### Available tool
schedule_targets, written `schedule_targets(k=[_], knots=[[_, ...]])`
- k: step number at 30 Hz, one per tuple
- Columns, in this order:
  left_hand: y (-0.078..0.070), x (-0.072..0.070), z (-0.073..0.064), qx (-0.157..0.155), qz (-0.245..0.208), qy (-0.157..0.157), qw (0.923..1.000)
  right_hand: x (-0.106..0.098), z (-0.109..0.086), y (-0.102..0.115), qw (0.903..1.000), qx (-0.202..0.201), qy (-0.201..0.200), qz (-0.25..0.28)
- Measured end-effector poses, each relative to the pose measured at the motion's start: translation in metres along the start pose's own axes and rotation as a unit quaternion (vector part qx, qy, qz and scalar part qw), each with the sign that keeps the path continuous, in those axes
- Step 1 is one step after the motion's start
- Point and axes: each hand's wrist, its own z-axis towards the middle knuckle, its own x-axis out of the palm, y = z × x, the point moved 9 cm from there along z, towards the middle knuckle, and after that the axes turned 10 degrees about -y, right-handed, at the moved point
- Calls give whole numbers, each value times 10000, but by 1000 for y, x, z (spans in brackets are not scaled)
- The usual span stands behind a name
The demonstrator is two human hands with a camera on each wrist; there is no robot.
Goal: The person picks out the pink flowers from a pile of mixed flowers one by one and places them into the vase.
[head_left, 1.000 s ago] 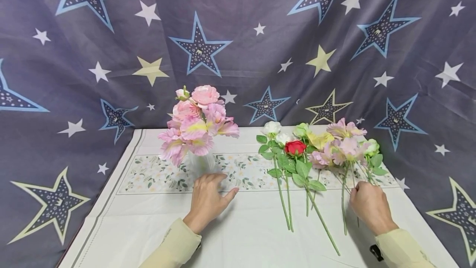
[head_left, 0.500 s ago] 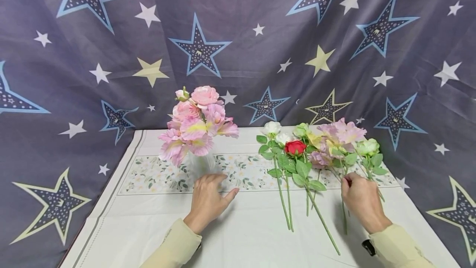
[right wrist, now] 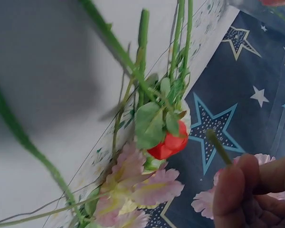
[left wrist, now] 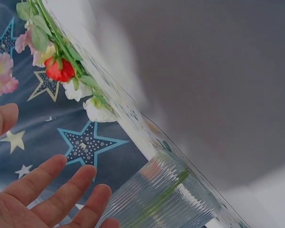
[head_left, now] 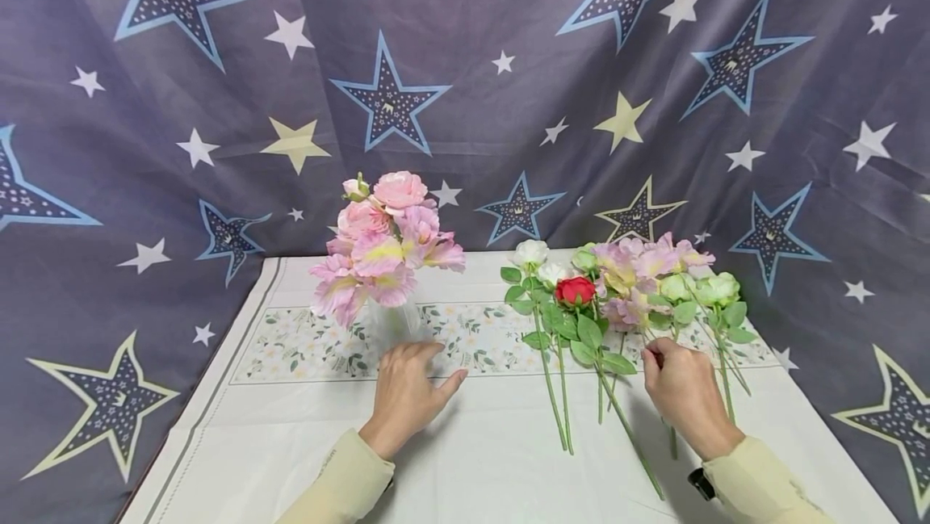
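My right hand [head_left: 686,395] pinches the thin stem [right wrist: 219,148] of a pink iris-like flower between thumb and fingers; the stem's end pokes out past them in the right wrist view. Its pink petals [head_left: 626,259] overlap other blooms in the head view. My left hand [head_left: 408,391], fingers spread and holding nothing, is beside a clear ribbed vase [left wrist: 156,202]. In the head view that hand partly hides the vase. Pink roses [head_left: 401,190] and pink iris-like flowers [head_left: 385,266] stand in it, and a green stem [left wrist: 164,197] shows through its wall.
Right of the vase, a red rose [head_left: 576,291], white roses [head_left: 530,253] and light green roses [head_left: 719,289] lie on the white tablecloth [head_left: 501,435], stems toward me. A floral band [head_left: 472,338] crosses the cloth. Behind hangs a starry curtain [head_left: 465,88].
My right hand has moved left with the pink iris-like flower, uncovering light green roses at the right. My left hand has stayed in place.
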Motion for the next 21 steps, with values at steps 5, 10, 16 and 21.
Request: schedule_targets(k=[5,10,16,21], knots=[[0,0,-1,-17,-5,13,10000,6,-1,10,9999,-80,72,112],[0,0,-1,-9,23,10,10000,11,-3,20,9995,-228,52,214],[0,0,-2,-21,38,18,10000,18,-6,32,9989,-353,30,323],[0,0,-2,-56,24,59,10000,23,-8,42,9983,-386,52,444]])
